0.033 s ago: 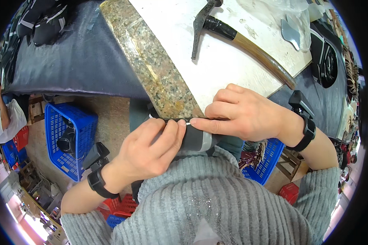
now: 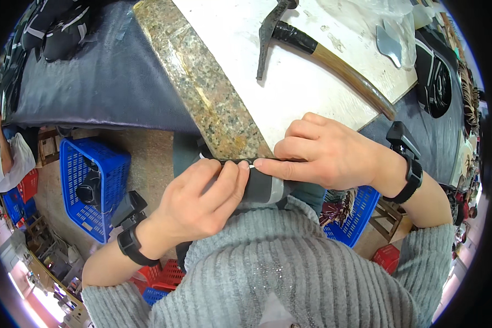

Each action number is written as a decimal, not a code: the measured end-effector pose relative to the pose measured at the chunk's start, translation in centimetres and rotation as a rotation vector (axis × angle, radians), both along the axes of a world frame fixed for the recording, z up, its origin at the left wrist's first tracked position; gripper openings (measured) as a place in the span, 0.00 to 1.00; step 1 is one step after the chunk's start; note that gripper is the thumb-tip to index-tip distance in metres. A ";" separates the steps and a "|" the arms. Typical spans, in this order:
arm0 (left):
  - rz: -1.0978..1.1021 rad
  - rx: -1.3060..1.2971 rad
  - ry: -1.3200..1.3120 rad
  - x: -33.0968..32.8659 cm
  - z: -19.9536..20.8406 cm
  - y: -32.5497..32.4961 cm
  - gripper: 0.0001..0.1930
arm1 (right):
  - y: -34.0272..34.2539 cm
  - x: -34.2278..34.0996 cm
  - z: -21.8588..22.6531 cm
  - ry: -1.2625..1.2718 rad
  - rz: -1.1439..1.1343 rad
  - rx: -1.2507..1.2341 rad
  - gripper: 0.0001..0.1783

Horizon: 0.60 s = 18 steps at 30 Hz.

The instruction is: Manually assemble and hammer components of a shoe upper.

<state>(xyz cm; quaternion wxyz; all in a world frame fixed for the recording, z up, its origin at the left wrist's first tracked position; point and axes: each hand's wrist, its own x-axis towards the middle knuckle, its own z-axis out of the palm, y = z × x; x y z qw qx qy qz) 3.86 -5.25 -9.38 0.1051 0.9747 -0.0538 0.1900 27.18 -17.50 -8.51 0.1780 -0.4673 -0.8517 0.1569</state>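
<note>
A dark grey piece of material with a pale grey band [image 2: 263,186] hangs over the near end of a speckled stone slab [image 2: 205,90]. My left hand [image 2: 199,199] is closed on its upper edge, thumb and fingertips pinched together. My right hand [image 2: 325,153] grips the same edge just to the right, index finger stretched along it and the other fingers curled. A narrow white strip shows between the two sets of fingertips. Most of the piece is hidden behind my hands and the grey sweater.
On a white board [image 2: 240,33] lies a hammer [image 2: 333,60] with a wooden handle. A grey metal plate [image 2: 388,46] and dark striped pieces [image 2: 434,76] are at the right. A blue basket [image 2: 95,186] stands on the floor at left, another blue basket [image 2: 352,221] at right.
</note>
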 end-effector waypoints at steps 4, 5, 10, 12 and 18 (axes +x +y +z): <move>0.008 -0.085 -0.024 -0.1 -0.5 0.3 0.21 | 0.3 -0.2 0.3 -0.009 -0.012 -0.061 0.26; -0.002 -0.074 -0.014 -0.1 -0.4 0.4 0.21 | 0.4 -0.2 0.3 -0.004 -0.016 -0.059 0.26; -0.008 -0.047 0.015 0.2 0.0 0.3 0.21 | 0.4 -0.1 0.7 -0.008 -0.001 -0.078 0.22; -0.014 -0.080 0.021 0.2 0.0 0.4 0.20 | 0.3 -0.2 0.7 -0.008 -0.008 -0.087 0.22; -0.017 -0.131 -0.011 0.0 -0.7 0.6 0.19 | 0.8 -0.3 1.1 -0.035 -0.002 -0.132 0.23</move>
